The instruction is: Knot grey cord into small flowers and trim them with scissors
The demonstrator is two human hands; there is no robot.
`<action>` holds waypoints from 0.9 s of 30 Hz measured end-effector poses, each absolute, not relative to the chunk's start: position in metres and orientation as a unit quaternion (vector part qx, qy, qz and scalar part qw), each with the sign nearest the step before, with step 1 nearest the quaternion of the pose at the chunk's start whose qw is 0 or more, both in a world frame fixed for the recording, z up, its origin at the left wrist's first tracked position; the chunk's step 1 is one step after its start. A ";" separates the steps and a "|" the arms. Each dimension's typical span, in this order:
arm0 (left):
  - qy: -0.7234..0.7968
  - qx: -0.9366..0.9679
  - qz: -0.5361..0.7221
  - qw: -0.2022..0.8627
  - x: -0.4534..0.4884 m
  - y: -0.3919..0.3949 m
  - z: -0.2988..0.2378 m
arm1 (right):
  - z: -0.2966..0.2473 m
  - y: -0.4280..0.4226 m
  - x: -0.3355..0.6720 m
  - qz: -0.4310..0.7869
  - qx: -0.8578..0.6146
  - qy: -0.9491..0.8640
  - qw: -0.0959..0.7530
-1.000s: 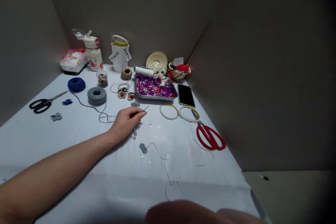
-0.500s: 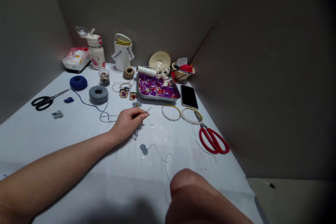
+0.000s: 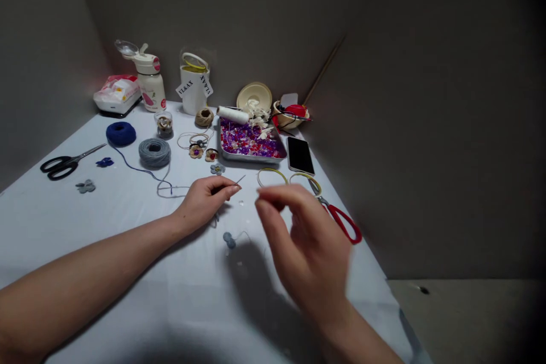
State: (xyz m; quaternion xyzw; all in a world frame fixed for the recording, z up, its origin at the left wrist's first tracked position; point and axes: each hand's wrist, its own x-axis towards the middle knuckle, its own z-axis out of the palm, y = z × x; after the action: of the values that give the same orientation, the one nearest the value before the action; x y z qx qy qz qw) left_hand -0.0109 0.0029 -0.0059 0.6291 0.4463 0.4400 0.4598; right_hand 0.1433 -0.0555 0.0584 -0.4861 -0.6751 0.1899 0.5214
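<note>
In the middle of the table, my left hand (image 3: 209,196) pinches a thin needle (image 3: 241,180) between thumb and fingertips, its tip pointing up and to the right. Grey yarn runs to this hand from a grey yarn ball (image 3: 154,152). My right hand (image 3: 309,239) is raised above the table at right, slightly blurred. Its thumb and index finger curl together in a pinch; whatever is between them is too small to make out. Below and between the hands lies a small grey crocheted piece (image 3: 229,240) with a thin thread tail. A grey flower (image 3: 217,169) lies beyond my left hand.
A tray of purple and red beads (image 3: 251,156) stands behind the hands, a phone (image 3: 300,155) beside it. Red-handled scissors (image 3: 347,224) lie partly behind my right hand. Black scissors (image 3: 63,166), a blue yarn ball (image 3: 121,133) and a bottle (image 3: 151,88) are at left.
My right hand has risen from the lower edge to above the table, its fingers now visible in a pinch. The left hand keeps its grip on the needle. The view has shifted slightly.
</note>
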 end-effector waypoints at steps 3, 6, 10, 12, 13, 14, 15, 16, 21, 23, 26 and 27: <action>0.433 0.636 0.441 0.462 -0.009 0.001 -0.004 | 0.028 -0.029 0.148 0.261 -0.526 -0.606 0.537; 0.427 0.641 0.442 0.460 -0.008 0.000 -0.005 | 0.010 -0.016 0.155 0.369 -0.526 -0.566 0.516; 0.411 0.653 0.435 0.464 -0.006 -0.001 -0.007 | 0.010 -0.015 0.152 0.421 -0.511 -0.525 0.534; 0.405 0.660 0.431 0.463 -0.006 -0.001 -0.007 | 0.013 -0.017 0.149 0.417 -0.511 -0.519 0.543; 0.404 0.664 0.429 0.461 -0.005 -0.002 -0.007 | 0.014 -0.019 0.147 0.412 -0.513 -0.521 0.543; 0.404 0.667 0.426 0.459 -0.005 -0.002 -0.007 | 0.014 -0.020 0.146 0.406 -0.515 -0.527 0.541; 0.403 0.671 0.422 0.458 -0.005 -0.002 -0.007 | 0.015 -0.021 0.146 0.399 -0.517 -0.533 0.537; 0.403 0.673 0.421 0.456 -0.005 -0.002 -0.007 | 0.015 -0.021 0.145 0.391 -0.519 -0.539 0.535; 0.408 0.688 0.415 0.433 -0.005 -0.001 -0.008 | 0.013 -0.021 0.147 0.361 -0.520 -0.558 0.536; 0.411 0.699 0.406 0.421 -0.004 -0.002 -0.007 | 0.012 -0.021 0.148 0.345 -0.519 -0.569 0.536; 0.410 0.703 0.408 0.415 -0.004 -0.006 -0.004 | 0.012 -0.021 0.151 0.317 -0.512 -0.578 0.551; 0.405 0.699 0.416 0.418 -0.004 -0.007 -0.002 | 0.013 -0.021 0.152 0.307 -0.506 -0.584 0.556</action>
State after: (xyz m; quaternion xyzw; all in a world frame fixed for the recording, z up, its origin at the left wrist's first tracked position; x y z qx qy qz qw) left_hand -0.0037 -0.0068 -0.0021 0.6985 0.4049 0.4165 0.4179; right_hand 0.1518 -0.0211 0.0129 -0.5062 -0.5840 0.3065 0.5557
